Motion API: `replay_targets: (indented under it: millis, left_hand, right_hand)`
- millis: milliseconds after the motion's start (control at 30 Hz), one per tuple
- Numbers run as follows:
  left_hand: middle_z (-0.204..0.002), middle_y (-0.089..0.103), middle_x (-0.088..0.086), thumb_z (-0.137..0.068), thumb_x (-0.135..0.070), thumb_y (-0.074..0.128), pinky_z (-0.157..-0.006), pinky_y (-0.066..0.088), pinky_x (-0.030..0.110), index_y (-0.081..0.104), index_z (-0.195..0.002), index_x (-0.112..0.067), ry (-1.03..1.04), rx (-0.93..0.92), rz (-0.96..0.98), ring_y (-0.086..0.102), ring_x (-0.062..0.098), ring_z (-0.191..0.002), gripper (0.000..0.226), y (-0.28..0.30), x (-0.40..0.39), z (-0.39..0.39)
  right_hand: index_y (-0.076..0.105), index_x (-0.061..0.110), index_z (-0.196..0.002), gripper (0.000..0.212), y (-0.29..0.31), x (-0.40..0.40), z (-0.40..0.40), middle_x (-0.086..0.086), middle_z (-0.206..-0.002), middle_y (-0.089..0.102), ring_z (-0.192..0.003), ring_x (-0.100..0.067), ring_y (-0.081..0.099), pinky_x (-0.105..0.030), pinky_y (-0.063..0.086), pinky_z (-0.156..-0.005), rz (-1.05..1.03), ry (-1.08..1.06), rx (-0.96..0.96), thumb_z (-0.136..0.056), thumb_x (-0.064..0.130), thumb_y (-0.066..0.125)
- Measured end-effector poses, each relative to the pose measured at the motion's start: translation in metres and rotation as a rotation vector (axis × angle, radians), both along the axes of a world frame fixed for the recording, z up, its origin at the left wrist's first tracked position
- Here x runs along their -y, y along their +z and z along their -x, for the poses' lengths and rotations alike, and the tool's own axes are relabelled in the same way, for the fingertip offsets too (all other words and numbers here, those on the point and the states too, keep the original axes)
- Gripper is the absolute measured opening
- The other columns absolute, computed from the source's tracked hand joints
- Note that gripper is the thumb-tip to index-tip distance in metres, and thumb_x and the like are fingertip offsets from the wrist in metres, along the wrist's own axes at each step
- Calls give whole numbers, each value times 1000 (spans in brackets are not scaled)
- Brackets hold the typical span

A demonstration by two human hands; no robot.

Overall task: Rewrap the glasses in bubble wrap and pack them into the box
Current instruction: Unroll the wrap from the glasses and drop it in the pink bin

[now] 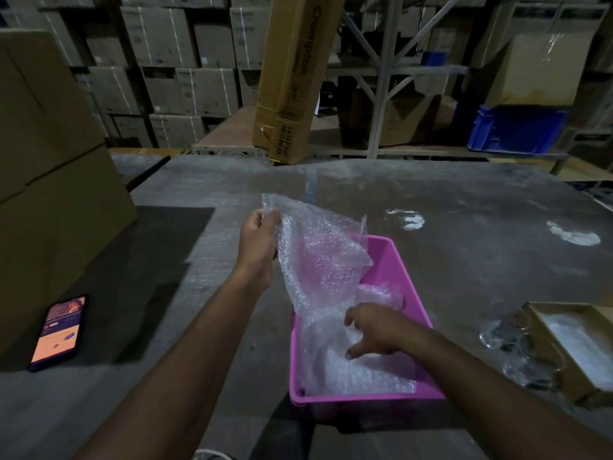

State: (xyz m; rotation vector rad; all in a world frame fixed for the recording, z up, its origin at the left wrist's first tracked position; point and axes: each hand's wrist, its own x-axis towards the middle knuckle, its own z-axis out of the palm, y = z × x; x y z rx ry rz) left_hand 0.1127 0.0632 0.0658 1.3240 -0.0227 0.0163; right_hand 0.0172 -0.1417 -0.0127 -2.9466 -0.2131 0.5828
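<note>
My left hand [258, 242] grips the top edge of a clear bubble wrap sheet [318, 257] and holds it up over a pink plastic tub [393, 257]. The sheet hangs down into the tub, where more bubble wrap [358, 370] lies crumpled. My right hand [374, 330] reaches into the tub with spread fingers touching the wrap there. Clear drinking glasses [510, 340] stand on the table to the right of the tub, beside an open cardboard box [570, 346] with something pale inside.
A lit phone [61, 330] lies at the left on the grey table [464, 254]. Large cardboard cartons [49, 194] stand at the far left. A tall carton [295, 78] leans at the table's far edge. Shelving with boxes and a blue crate [517, 127] fills the background.
</note>
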Motion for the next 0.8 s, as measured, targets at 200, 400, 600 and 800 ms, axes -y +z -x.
replay_targets:
  millis: [200,400,600,800]
  left_hand:
    - [-90,63,9,-103,-29,56,-61,48,30,58,-102,-16,16,-2,-20,57,23,-77,14,-1,-3,2]
    - [-94,68,8,-103,-28,56,-64,53,31,58,-118,-7,15,2,-18,63,22,-79,26,-5,-3,3]
    - [-98,71,8,-106,-22,50,-64,56,29,60,-116,-9,27,58,-9,66,20,-82,20,0,4,9]
    - [-74,58,-6,-104,-31,54,-57,45,27,56,-84,-25,268,239,-56,53,7,-65,21,-1,16,13]
  right_hand:
    - [54,17,-118,62,-12,-26,5,-4,-110,62,-96,-24,61,-32,42,-70,177,212,41,-73,50,83]
    - [70,18,-95,21,-5,-23,6,-2,-97,70,-91,-24,65,-31,50,-74,139,167,208,-83,4,60]
    - [71,24,-106,17,15,6,17,2,-111,69,-101,-19,65,-33,53,-85,-213,-36,332,-97,17,59]
    - [67,14,-94,19,56,36,46,-2,-85,71,-81,-31,67,-41,55,-74,-1017,-564,502,-91,28,56]
